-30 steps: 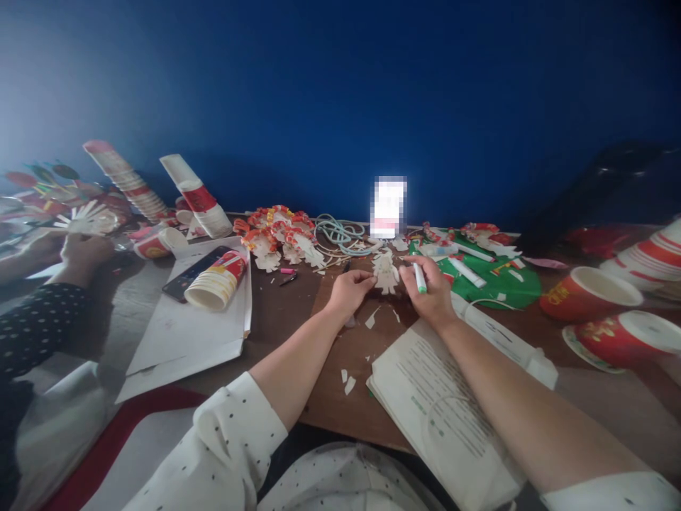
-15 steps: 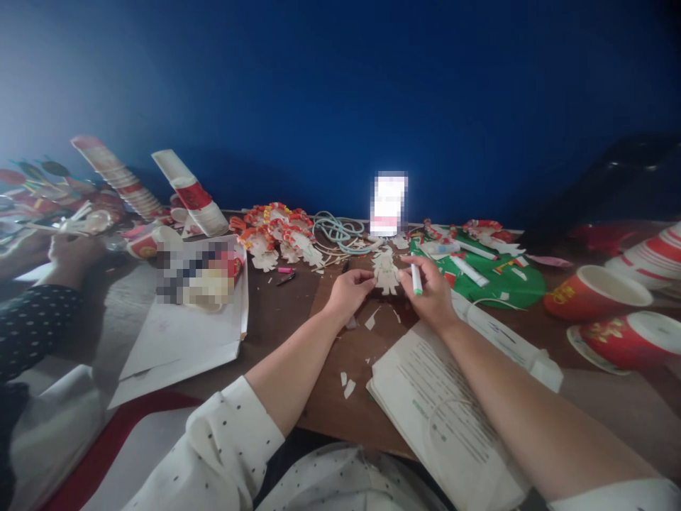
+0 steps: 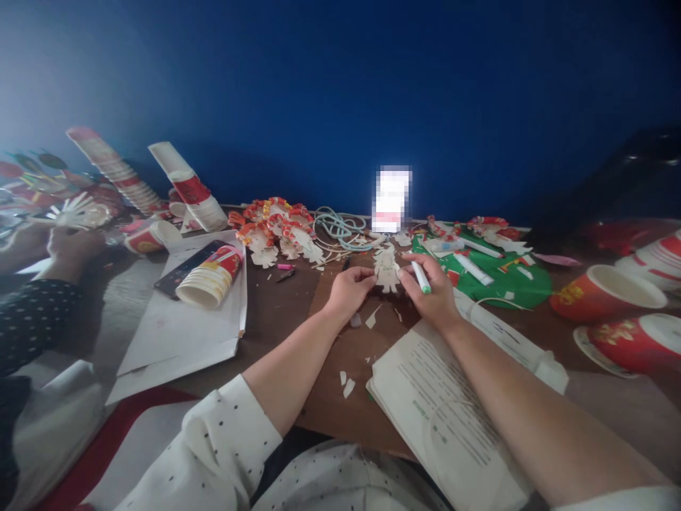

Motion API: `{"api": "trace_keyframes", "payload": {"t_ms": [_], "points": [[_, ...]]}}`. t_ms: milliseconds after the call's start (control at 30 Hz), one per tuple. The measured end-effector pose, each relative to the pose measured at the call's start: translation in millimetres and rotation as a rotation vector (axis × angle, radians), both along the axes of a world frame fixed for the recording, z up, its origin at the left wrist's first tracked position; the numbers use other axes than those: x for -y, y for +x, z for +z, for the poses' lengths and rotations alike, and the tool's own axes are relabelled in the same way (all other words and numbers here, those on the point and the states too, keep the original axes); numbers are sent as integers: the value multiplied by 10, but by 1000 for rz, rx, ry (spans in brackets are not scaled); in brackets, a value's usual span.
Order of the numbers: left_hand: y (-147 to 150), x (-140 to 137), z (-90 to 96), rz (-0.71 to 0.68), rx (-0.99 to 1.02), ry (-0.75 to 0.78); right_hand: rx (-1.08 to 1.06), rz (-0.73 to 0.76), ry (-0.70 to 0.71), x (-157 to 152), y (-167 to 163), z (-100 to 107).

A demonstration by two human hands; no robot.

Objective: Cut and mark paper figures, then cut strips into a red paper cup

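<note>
A white paper cutout shaped like a small figure (image 3: pixel 386 270) is held upright between my two hands. My left hand (image 3: pixel 351 289) pinches its left edge between thumb and fingers. At its right edge, the fingertips of my right hand (image 3: pixel 430 294) touch the cutout. Also gripped in my right hand is a white marker with a green end (image 3: pixel 420 275), slanting down to the right. White paper scraps (image 3: pixel 348 387) lie on the brown board (image 3: pixel 324 408) below my hands.
A lit phone (image 3: pixel 392 199) stands by the blue wall. Decorated cutouts (image 3: pixel 274 231) and a pale blue cord (image 3: pixel 338 227) lie behind my hands. Right are a green sheet (image 3: pixel 511 284), paper stack (image 3: pixel 441 404) and red cups (image 3: pixel 606 294). Left, a co-worker's hands (image 3: pixel 72 248) work near stacked cups (image 3: pixel 114 170).
The marker in my right hand has tilted, its green end moving to the right. Both hands stay at the cutout. The whole view has shifted slightly.
</note>
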State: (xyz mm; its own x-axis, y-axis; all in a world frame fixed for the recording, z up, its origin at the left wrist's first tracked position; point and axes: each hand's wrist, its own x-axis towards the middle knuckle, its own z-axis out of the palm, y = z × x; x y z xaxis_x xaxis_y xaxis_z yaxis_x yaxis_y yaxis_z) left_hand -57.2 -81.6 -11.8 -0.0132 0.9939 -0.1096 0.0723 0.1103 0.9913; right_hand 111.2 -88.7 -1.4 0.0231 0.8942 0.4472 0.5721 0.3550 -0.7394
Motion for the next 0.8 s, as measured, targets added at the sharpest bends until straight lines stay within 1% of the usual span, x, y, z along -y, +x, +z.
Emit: {"api": "trace_keyframes", "payload": {"t_ms": [67, 233, 433, 500, 600, 700, 800], "points": [[-3, -8, -19, 1, -2, 10, -40, 3, -5, 11, -12, 13], [-12, -28, -63, 1, -14, 34, -20, -1, 4, 12, -15, 12], [4, -7, -11, -3, 1, -6, -12, -9, -5, -1, 3, -11], [5, -10, 2, 36, 32, -5, -63, -22, -32, -17, 7, -17], [-18, -35, 10, 155, 63, -4, -209, -77, -50, -43, 9, -15], [-69, -66, 20, 263, 3, 34, -297, -145, -9, -63, 19, -1], [-115, -88, 27, 303, -92, 101, -353, -174, 29, -97, 79, 8]]}}
